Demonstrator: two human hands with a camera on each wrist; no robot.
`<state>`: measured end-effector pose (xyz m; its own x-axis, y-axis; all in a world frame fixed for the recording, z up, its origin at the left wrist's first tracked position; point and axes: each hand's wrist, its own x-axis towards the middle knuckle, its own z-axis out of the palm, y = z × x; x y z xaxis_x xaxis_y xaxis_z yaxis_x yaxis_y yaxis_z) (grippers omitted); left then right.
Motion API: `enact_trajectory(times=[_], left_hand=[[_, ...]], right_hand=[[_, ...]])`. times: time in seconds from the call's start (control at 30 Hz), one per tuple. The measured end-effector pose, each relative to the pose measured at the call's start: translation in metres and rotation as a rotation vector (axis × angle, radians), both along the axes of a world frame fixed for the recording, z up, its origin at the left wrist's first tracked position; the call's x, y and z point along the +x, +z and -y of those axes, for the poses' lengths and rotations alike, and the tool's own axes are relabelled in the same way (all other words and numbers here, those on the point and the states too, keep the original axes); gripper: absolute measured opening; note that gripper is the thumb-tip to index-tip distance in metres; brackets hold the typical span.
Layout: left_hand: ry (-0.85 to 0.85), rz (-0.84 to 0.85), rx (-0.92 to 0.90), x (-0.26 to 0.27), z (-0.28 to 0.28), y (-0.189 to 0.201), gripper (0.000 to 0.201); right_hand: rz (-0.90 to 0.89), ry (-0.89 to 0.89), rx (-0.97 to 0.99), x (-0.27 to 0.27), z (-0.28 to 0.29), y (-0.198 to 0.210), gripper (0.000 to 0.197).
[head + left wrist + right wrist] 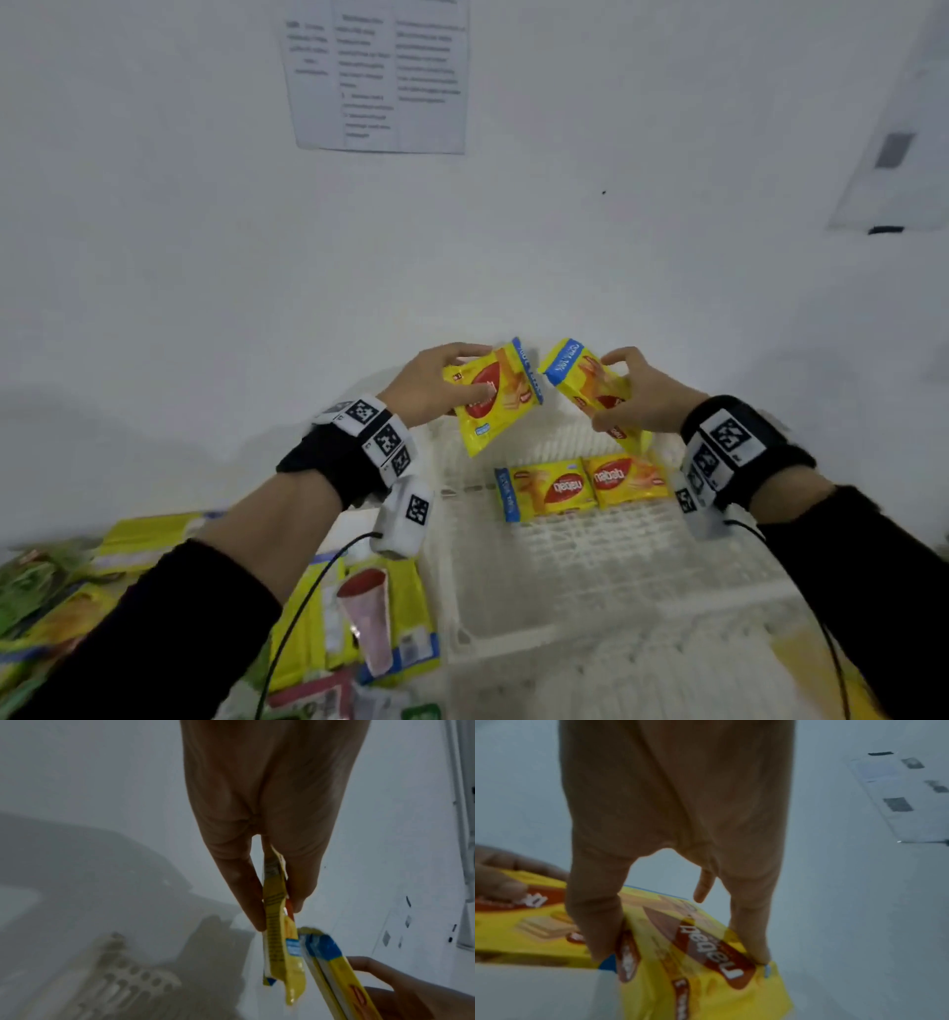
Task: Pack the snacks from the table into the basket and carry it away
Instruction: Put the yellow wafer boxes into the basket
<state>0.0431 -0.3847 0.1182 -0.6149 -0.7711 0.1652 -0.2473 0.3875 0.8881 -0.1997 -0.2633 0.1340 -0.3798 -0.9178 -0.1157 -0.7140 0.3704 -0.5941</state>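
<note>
A person stands over a white slatted basket (565,555) that sits on a table against a white wall. The left hand (429,383) grips one yellow wafer pack (493,398), thumb on its front and fingers behind. The right hand (639,393) pinches a second pack (585,380) the same way. Both packs hang tilted in the air above the basket's far edge, their top corners close together; the left wrist view suggests they may be just touching, but this is not certain.

Two more yellow packs (583,485) already lie flat, side by side, on the basket floor near its far right corner. On the table by the basket's left edge lies a loose pile of other snacks (359,616), yellow, green and pink.

Packing appears to be under way and well short of done. The next move probably calls for lowering the two held packs onto bare floor beside the pair already in, then letting go.

The basket's near edge blurs out and its handles cannot be made out. The pile is partly covered by the left forearm and cut off at the frame's edge, so its count is unknown. A paper (380,77) on the wall is unreadable.
</note>
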Motion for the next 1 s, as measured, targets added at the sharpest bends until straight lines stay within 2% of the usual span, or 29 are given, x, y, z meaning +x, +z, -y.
enact_trajectory(times=[0.13, 0.23, 0.37, 0.47, 0.57, 0.7, 0.83, 0.93, 1.0], left_hand=[[-0.002, 0.126, -0.059, -0.061, 0.000, -0.005, 0.047], [0.040, 0.209, -0.053, -0.089, 0.006, -0.020, 0.047], [0.112, 0.390, 0.081, -0.109, 0.013, -0.057, 0.050], [0.133, 0.553, 0.140, -0.119, 0.014, -0.094, 0.045], [0.241, 0.523, 0.165, -0.125, 0.013, -0.123, 0.046], [0.315, 0.567, 0.026, -0.129, 0.012, -0.145, 0.045], [0.302, 0.717, -0.091, -0.131, 0.007, -0.158, 0.045], [0.356, 0.906, -0.326, -0.133, -0.007, -0.160, 0.045], [0.304, 0.876, -0.428, -0.136, -0.014, -0.162, 0.052]], right_hand=[[-0.147, 0.040, 0.158, -0.066, 0.005, -0.026, 0.087], [-0.210, 0.083, 0.257, -0.093, 0.011, -0.051, 0.081], [-0.307, 0.169, 0.420, -0.108, 0.026, -0.092, 0.075], [-0.484, 0.195, 0.373, -0.108, 0.036, -0.127, 0.059], [-0.496, 0.157, 0.319, -0.105, 0.046, -0.154, 0.057], [-0.460, 0.136, 0.299, -0.112, 0.050, -0.171, 0.049], [-0.438, 0.150, 0.301, -0.122, 0.045, -0.178, 0.045], [-0.450, 0.168, 0.257, -0.118, 0.042, -0.179, 0.047], [-0.474, 0.188, 0.210, -0.115, 0.041, -0.179, 0.051]])
